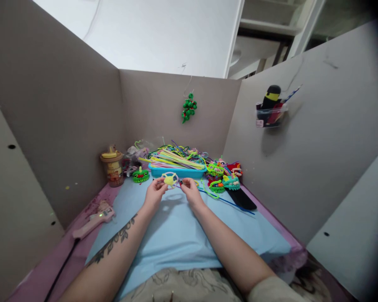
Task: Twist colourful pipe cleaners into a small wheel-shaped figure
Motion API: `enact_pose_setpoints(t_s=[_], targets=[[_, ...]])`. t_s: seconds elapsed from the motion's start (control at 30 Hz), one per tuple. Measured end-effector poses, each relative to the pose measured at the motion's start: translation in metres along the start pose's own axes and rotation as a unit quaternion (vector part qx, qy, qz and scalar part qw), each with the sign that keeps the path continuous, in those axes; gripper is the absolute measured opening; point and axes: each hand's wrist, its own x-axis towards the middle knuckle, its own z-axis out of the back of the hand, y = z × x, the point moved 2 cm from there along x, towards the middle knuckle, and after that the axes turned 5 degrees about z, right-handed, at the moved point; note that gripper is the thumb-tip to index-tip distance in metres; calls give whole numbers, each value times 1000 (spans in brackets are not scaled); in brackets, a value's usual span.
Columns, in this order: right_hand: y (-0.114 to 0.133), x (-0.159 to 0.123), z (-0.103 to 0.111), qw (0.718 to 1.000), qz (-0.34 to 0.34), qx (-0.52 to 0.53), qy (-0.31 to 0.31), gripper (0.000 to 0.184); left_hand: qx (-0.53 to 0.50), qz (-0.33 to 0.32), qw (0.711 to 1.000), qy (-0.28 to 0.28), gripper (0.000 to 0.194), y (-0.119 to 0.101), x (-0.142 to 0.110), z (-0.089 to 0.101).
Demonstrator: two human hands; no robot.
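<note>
Above the blue cloth, my left hand (156,192) pinches the left edge of a small pipe-cleaner ring (170,180). The ring is pale lilac, with a yellow middle and yellow spokes reaching out to its rim. My right hand (191,193) is closed at the ring's right side, thumb and forefinger together. Something small and dark with a touch of red shows at those fingertips; I cannot make out what it is. Just behind the hands stands a blue tray (176,172) heaped with yellow, pink and lilac pipe cleaners (173,158).
A pink glue gun (96,221) with a lit green light lies at left, near a lidded cup (112,170). A green fuzzy figure (140,175) sits by the tray. More figures (231,182), a blue pipe cleaner (236,205) and a black strip (242,199) are at right. Grey panels enclose the table.
</note>
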Motion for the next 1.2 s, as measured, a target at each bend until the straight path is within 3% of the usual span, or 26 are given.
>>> enact_pose_setpoints(t_s=[0.13, 0.2, 0.27, 0.4, 0.47, 0.63, 0.87, 1.03, 1.2], targets=[[4, 0, -4, 996, 23, 26, 88, 20, 9, -19, 996, 90, 35, 4, -3, -9], [3, -1, -5, 994, 14, 49, 99, 21, 23, -24, 993, 115, 37, 7, -3, -12], [0, -1, -5, 993, -15, 75, 89, 24, 39, -29, 994, 98, 41, 9, -3, -11], [-6, 3, -3, 988, -84, 106, 72, 24, 77, -52, 995, -20, 37, 7, 2, 0], [-6, 3, -3, 986, -95, 116, 75, 24, 94, -33, 994, -42, 35, 6, 4, 5], [-2, 0, -6, 980, -63, 142, 123, 24, 49, 86, 995, 20, 30, 10, 4, 3], [-3, 2, -9, 978, -45, 153, 137, 26, -72, 145, 986, 44, 22, 8, 4, -1], [7, -1, -8, 986, -11, 103, 134, 24, -38, 148, 988, 32, 17, 5, 6, 2], [3, 0, 0, 993, -71, 4, 93, 29, 83, 187, 979, 15, 16, 10, 13, 15]])
